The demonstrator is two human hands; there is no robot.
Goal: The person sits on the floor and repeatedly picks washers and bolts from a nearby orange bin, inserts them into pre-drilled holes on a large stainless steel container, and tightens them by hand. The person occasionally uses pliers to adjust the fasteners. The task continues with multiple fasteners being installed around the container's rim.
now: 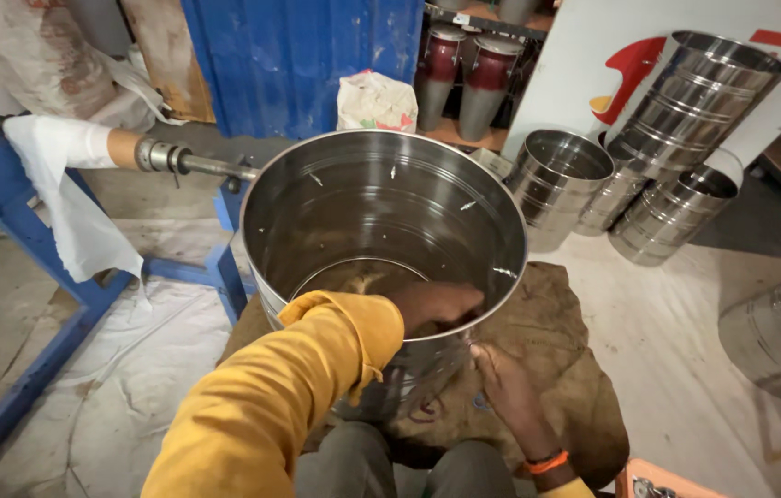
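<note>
The left hand [441,304] reaches inside the big steel drum [381,221], fingers curled on its wall; the right hand [506,387] presses spread fingers outside, steadying it on the brown sack [566,369].

Shiny silver steel drum [381,217], mustard-yellow sleeve [271,406], orange wristband [547,462], brown burlap sack [556,341], blue metal frame [35,254], white cloth [72,194], corrugated blue sheet [303,55], maroon-banded steel containers [464,65]

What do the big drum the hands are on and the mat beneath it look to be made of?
Large round silver drum: polished sheet metal, probably stainless steel, given its mirror-like reflections. Brown mat: coarse woven cloth, likely jute sacking; matte, rumpled surface.
</note>
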